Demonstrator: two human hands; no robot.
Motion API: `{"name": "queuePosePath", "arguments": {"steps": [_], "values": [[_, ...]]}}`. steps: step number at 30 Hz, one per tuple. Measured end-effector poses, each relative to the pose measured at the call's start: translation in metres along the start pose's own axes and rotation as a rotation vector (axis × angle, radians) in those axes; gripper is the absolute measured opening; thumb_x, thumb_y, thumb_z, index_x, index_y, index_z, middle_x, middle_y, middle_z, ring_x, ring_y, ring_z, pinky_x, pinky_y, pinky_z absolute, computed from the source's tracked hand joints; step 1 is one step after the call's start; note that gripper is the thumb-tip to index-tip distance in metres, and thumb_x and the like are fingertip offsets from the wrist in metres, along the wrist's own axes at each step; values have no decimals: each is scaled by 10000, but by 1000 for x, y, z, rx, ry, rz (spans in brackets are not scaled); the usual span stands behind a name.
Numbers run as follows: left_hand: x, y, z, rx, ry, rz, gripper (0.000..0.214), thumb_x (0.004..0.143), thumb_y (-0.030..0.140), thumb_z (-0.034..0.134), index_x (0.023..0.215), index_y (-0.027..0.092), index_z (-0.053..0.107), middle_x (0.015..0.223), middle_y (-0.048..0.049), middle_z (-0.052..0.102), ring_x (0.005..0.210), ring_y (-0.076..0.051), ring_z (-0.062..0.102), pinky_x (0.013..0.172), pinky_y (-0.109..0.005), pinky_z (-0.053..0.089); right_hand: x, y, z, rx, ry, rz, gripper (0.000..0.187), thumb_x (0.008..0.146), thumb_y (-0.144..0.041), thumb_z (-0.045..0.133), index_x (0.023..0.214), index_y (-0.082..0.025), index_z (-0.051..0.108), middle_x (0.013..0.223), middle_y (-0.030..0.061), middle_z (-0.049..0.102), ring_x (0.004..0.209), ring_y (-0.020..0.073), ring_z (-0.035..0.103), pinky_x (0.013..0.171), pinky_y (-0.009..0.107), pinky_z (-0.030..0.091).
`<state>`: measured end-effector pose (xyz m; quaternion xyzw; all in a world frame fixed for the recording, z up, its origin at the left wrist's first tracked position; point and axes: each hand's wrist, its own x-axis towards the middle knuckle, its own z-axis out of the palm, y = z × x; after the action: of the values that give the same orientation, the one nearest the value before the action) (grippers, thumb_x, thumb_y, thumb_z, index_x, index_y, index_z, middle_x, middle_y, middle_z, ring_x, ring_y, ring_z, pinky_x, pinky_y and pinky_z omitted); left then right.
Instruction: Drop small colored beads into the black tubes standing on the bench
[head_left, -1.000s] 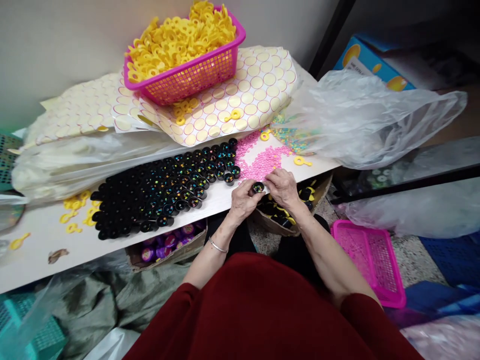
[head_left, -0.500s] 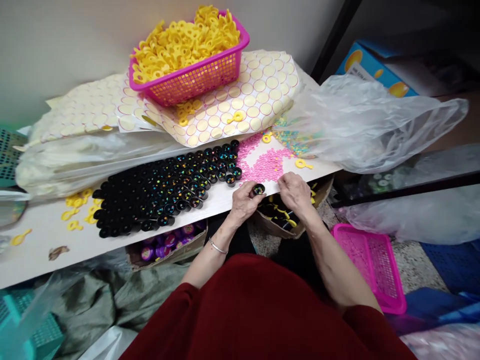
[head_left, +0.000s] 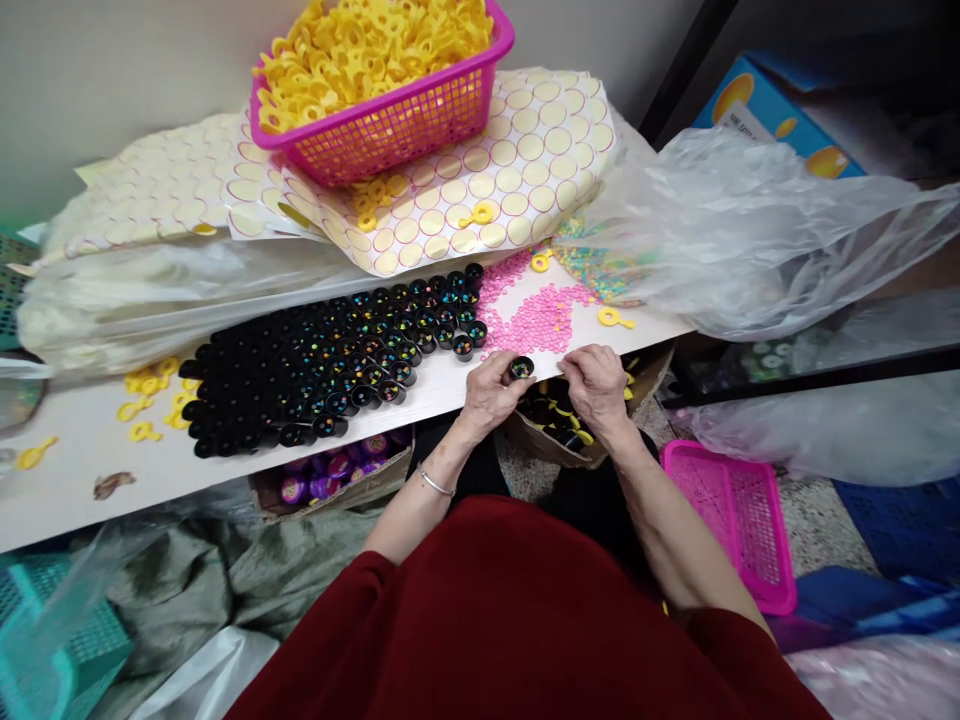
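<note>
My left hand (head_left: 491, 392) grips a small round black cup (head_left: 521, 368) between thumb and fingers at the front edge of the table. Small coloured bits show inside the cup. To its right, my right hand (head_left: 596, 382) is closed, thumb against fingertips, beside the pink beads (head_left: 536, 318); whatever it pinches is too small to make out. A dense block of black cups (head_left: 360, 350) stands upright to the left, many with coloured bits inside, while those at the far left look plain black.
A pink basket (head_left: 390, 140) heaped with yellow ring-ended pieces (head_left: 390, 60) stands on sticker sheets (head_left: 517, 150) at the back. A clear plastic bag (head_left: 742, 240) lies at right. Below the edge sit a box of yellow-and-black pieces (head_left: 551, 445) and a box of purple items (head_left: 337, 480).
The camera view has shifted slightly, so the table appears higher. My left hand still holds the black cup, and my right hand stays close to the pink beads.
</note>
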<state>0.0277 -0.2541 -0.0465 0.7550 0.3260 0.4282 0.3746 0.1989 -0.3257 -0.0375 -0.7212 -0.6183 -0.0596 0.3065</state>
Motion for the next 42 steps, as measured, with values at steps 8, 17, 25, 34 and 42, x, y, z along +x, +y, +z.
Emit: {"name": "queuePosePath", "arguments": {"steps": [8,17,25,34,42], "values": [[1,2,0,5,1,-10,269,746,369,696,936,190,631,676,32,518,576,-86,446,560,-227,392,-5,5,-2,237,58,79,184,841,-341,548,911,-192,630,896,72,582,851,206,517,774,360,427],[4,3,1,-5,-2,-56,240,733,363,703,893,195,641,679,26,522,564,-90,440,551,-236,388,8,-10,-4,101,-55,102,148,830,-208,482,739,-199,598,788,68,557,767,207,456,707,360,374],[2,6,4,-30,-44,-43,210,750,332,676,902,193,635,705,29,547,579,-84,459,568,-227,397,18,-49,-21,416,-59,18,131,858,-260,504,776,-213,595,784,41,567,796,184,516,724,338,424],[0,4,4,52,-50,-21,232,722,187,602,952,196,631,760,20,586,616,-93,496,613,-232,430,20,-51,-10,205,-148,-56,181,879,-250,473,809,-205,635,793,59,565,795,203,472,723,354,390],[0,3,5,39,-42,-18,236,717,182,606,951,197,633,747,21,571,601,-91,479,597,-229,425,24,-60,-15,-21,-200,-148,240,891,-204,423,757,-185,620,774,79,567,759,205,437,677,343,331]]}}
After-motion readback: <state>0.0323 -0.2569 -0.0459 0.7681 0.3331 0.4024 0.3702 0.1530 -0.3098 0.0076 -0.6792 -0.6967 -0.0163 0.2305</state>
